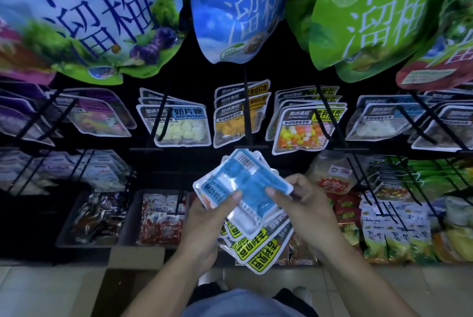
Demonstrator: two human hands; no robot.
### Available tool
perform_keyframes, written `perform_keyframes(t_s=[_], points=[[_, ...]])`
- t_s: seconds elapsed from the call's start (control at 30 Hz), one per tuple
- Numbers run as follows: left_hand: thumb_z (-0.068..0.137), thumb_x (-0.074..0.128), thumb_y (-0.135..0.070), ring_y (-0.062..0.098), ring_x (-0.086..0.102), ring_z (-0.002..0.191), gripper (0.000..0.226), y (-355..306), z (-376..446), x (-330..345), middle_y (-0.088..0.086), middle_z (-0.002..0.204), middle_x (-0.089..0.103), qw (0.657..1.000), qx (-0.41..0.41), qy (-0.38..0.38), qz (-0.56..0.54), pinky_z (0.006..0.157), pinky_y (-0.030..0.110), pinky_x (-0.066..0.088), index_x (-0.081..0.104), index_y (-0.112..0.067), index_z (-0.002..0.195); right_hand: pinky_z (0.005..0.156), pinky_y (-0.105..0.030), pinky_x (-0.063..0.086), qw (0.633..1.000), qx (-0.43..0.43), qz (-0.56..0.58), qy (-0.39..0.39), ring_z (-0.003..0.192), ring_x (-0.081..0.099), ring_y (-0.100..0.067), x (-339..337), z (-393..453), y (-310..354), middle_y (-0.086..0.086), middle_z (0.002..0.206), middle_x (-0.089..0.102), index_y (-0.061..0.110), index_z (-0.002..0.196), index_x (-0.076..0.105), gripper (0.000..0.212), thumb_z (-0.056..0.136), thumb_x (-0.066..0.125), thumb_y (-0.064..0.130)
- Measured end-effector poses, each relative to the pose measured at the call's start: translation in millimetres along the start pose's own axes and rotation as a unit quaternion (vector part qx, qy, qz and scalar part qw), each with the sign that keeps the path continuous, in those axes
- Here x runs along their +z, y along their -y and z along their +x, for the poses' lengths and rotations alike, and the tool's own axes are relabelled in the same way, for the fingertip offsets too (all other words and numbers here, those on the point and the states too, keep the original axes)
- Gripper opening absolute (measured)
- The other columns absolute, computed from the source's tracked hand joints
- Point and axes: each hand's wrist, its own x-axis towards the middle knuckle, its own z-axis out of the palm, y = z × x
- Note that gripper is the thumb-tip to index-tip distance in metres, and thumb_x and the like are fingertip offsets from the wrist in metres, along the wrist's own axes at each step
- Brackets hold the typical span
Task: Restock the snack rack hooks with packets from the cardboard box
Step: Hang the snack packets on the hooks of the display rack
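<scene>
My left hand (204, 224) grips a fanned stack of snack packets from below; the lower ones show yellow labels (252, 247). On top lies a blue-backed packet (245, 186) with a barcode, back side up. My right hand (299, 199) pinches that blue packet at its right edge, thumb on top. The stack is held in front of the rack, just below a black hook (247, 114) carrying orange-snack packets (238, 122). The cardboard box (133, 260) stands on the floor at lower left, an open flap showing.
Rows of hooks carry packets: milk-tablet candy (179, 127), coloured beans (304, 130), white snacks (378, 122). Large plum bags (240, 9) hang overhead. Grey bins (97, 217) of loose snacks sit at floor level. Tiled floor (38, 288) lies beside the box.
</scene>
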Motion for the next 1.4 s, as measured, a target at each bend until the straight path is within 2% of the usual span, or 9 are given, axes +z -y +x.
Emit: perform_keyframes(t_s=[0.1, 0.3, 0.43, 0.53, 0.7, 0.9, 1.0, 1.27, 1.4], points=[[0.054, 0.091, -0.042, 0.035, 0.077, 0.105, 0.078, 1.7, 1.6, -8.3, 0.009, 0.110, 0.081, 1.000, -0.003, -0.025, 0.007, 0.091, 0.054, 0.060, 0.070, -0.014, 0.123, 0.065, -0.043, 0.049, 0.999, -0.007, 0.028, -0.033, 0.071, 0.065, -0.035, 0.8, 1.6, -4.0, -0.013, 0.079, 0.071, 0.018, 0.091, 0.057, 0.018, 0.095, 0.070, 0.029], [0.078, 0.080, -0.046, 0.022, 0.081, 0.085, 0.047, 4.9, 2.7, -32.7, 0.001, 0.095, 0.083, 0.996, -0.019, -0.074, 0.046, 0.071, 0.034, 0.061, 0.073, -0.019, 0.115, 0.073, -0.039, 0.062, 0.989, -0.090, 0.062, -0.099, 0.084, 0.075, -0.009, 0.7, -10.9, 3.7, 0.010, 0.090, 0.076, 0.024, 0.097, 0.056, 0.012, 0.096, 0.067, 0.019], [0.096, 0.065, -0.044, 0.003, 0.076, 0.064, 0.030, 3.1, -0.5, -40.6, -0.007, 0.078, 0.081, 0.996, -0.025, -0.077, 0.023, 0.046, 0.014, 0.053, 0.075, -0.017, 0.104, 0.091, -0.021, 0.052, 0.956, -0.282, -0.074, 0.038, 0.111, 0.066, -0.001, 2.2, -19.2, -10.4, 0.020, 0.103, 0.074, 0.029, 0.085, 0.071, 0.024, 0.094, 0.068, 0.007], [0.091, 0.065, -0.049, 0.023, 0.081, 0.085, 0.041, 3.8, 1.6, -42.9, 0.008, 0.098, 0.083, 0.997, -0.030, -0.071, 0.001, 0.061, 0.029, 0.062, 0.076, -0.015, 0.112, 0.111, -0.022, 0.037, 0.888, -0.385, -0.215, 0.130, 0.142, 0.045, -0.014, -1.9, -8.7, -32.4, 0.020, 0.134, 0.064, 0.029, 0.083, 0.076, 0.048, 0.076, 0.065, -0.017], [0.065, 0.089, -0.033, 0.020, 0.079, 0.098, 0.061, 2.4, 3.7, -49.5, 0.004, 0.110, 0.081, 0.998, -0.023, -0.054, 0.007, 0.075, 0.031, 0.062, 0.070, -0.016, 0.120, 0.118, -0.029, 0.033, 0.916, -0.310, -0.208, 0.144, 0.152, 0.028, -0.010, -4.6, -3.0, -37.1, 0.021, 0.154, 0.046, 0.039, 0.097, 0.077, 0.082, 0.073, 0.050, -0.034], [0.084, 0.080, -0.004, -0.010, 0.072, 0.065, 0.030, 4.4, -18.8, -31.5, -0.020, 0.068, 0.076, 0.999, 0.015, -0.045, 0.017, 0.078, 0.023, 0.053, 0.058, -0.024, 0.093, 0.087, -0.025, 0.054, 0.999, -0.051, -0.009, 0.006, 0.103, 0.067, 0.001, 0.8, -4.5, -20.8, 0.017, 0.121, 0.066, 0.046, 0.131, 0.054, 0.045, 0.094, 0.071, 0.026], [0.082, 0.082, -0.005, 0.005, 0.079, 0.084, 0.033, 15.3, -31.1, -20.3, -0.008, 0.089, 0.083, 0.998, 0.029, -0.061, 0.015, 0.086, 0.033, 0.060, 0.066, -0.020, 0.107, 0.074, -0.024, 0.056, 0.996, 0.035, 0.040, 0.065, 0.090, 0.074, -0.005, -5.6, -0.9, -14.3, 0.008, 0.106, 0.076, 0.035, 0.119, 0.067, 0.033, 0.088, 0.076, 0.030], [0.083, 0.079, -0.022, 0.028, 0.079, 0.098, 0.042, 32.4, -65.3, -1.9, 0.010, 0.108, 0.081, 0.989, 0.049, -0.141, -0.022, 0.074, 0.033, 0.065, 0.070, -0.010, 0.122, 0.094, -0.057, 0.057, 0.983, 0.036, 0.125, 0.133, 0.097, 0.076, -0.031, -13.2, -5.9, -18.7, -0.006, 0.102, 0.080, 0.019, 0.097, 0.081, 0.027, 0.078, 0.076, 0.038], [0.075, 0.081, -0.034, 0.024, 0.080, 0.094, 0.046, 45.5, -92.2, -7.5, 0.005, 0.104, 0.082, 0.969, 0.060, -0.239, -0.031, 0.079, 0.036, 0.061, 0.074, -0.014, 0.116, 0.079, -0.037, 0.062, 0.967, -0.027, 0.176, 0.184, 0.094, 0.075, -0.034, -10.4, -19.8, -15.1, -0.009, 0.096, 0.079, 0.018, 0.086, 0.081, 0.022, 0.080, 0.075, 0.038]])
